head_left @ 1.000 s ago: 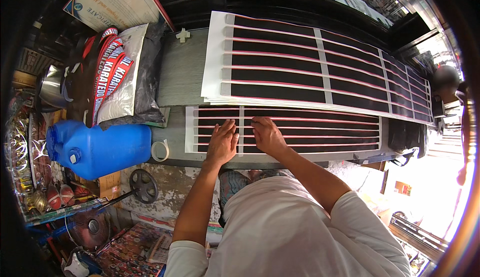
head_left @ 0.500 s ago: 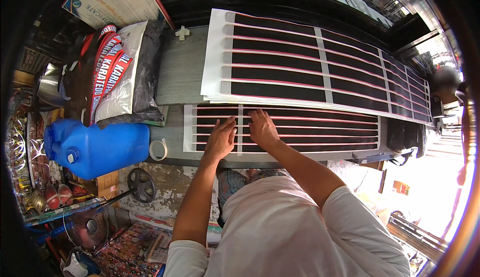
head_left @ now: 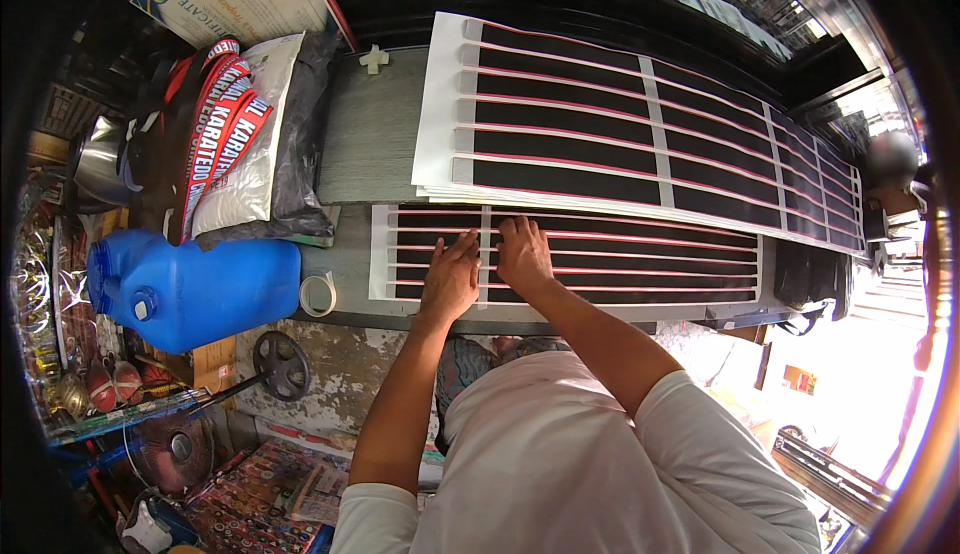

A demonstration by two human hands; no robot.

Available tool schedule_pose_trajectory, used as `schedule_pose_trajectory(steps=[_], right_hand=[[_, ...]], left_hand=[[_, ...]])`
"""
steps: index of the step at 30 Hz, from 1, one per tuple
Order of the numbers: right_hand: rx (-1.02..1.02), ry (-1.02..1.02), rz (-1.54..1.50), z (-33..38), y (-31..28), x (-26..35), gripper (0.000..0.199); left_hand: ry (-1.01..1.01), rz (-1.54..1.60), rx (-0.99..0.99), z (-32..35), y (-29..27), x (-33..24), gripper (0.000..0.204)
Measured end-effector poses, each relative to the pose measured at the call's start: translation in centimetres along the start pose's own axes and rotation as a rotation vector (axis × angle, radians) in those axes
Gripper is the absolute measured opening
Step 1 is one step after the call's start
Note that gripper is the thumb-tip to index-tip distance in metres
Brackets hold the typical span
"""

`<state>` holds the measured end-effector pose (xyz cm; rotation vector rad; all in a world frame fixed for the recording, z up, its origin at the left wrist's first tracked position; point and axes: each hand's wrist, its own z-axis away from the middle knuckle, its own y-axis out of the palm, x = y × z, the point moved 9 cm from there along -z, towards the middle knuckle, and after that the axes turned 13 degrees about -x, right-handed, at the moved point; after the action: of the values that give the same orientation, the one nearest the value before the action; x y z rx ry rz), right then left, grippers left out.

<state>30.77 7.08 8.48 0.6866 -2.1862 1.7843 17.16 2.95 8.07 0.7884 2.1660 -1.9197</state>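
Note:
In front of me lies a long white sheet (head_left: 379, 254) with black strips edged in red and white. A narrow pale tape strip (head_left: 483, 296) crosses it near its left end. My left hand (head_left: 453, 276) rests on the sheet just left of this tape, fingers stretched out and flat. Close by, on the tape's right side, my right hand (head_left: 526, 257) has its fingers bent and drawn together at the sheet; its fingertips are hidden, so anything between them cannot be made out. A stack of similar striped sheets (head_left: 434, 119) lies just beyond, overlapping the far edge.
A tape roll (head_left: 318, 295) stands on the grey table (head_left: 365, 144) beside a large blue jug (head_left: 215, 289). Behind the jug sits a plastic bag (head_left: 262, 169) with red printed ribbons (head_left: 222, 129). A small pale cross-shaped piece (head_left: 374, 59) lies at the back.
My left hand has shifted slightly right and lies flatter by the tape. The fingers of my right hand are drawn closer together. The view has moved a little.

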Motion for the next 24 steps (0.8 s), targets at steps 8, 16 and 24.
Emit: schedule_pose_trajectory(steps=[8,16,24], right_hand=[[0.009,0.111,0.063,-0.9,-0.5,0.0,0.026],[0.073,0.176,0.102,-1.6,0.3,-1.4,0.031],[0.092,0.211,0.11,-1.8,0.0,-1.6,0.032]], left_hand=[[-0.003,0.133,-0.074,0.7,0.1,1.2,0.044],[-0.02,-0.007,-0.072,0.6,0.2,0.4,0.044],[-0.018,-0.015,-0.091,0.5,-0.1,0.3,0.045]])
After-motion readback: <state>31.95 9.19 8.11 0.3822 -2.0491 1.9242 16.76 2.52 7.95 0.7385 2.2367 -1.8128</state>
